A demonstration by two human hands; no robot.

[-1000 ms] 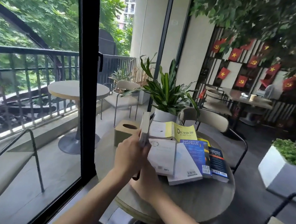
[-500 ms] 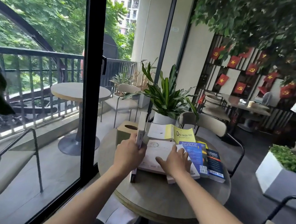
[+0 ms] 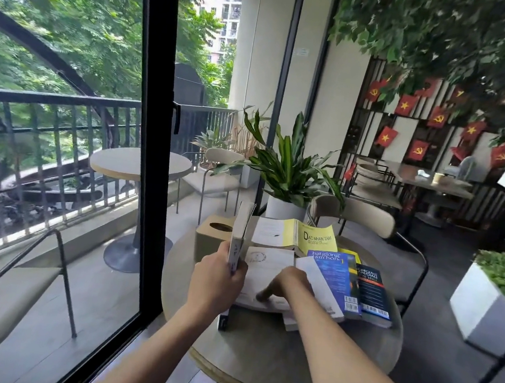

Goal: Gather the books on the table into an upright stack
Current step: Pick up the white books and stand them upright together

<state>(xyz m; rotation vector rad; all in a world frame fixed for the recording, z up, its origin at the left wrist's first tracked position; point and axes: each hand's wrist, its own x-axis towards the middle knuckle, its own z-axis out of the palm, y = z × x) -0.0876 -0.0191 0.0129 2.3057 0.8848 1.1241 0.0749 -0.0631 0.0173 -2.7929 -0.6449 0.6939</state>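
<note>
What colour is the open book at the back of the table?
Yellow cover with dark lettering, white inner page on its left; the head view shows it clearly.

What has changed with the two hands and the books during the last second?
The right hand came out from behind the left one and went onto the pale flat book, its fingers now curling at the near edge. The left hand still holds the upright book on edge. The yellow book, blue book and tissue box stayed put.
</note>
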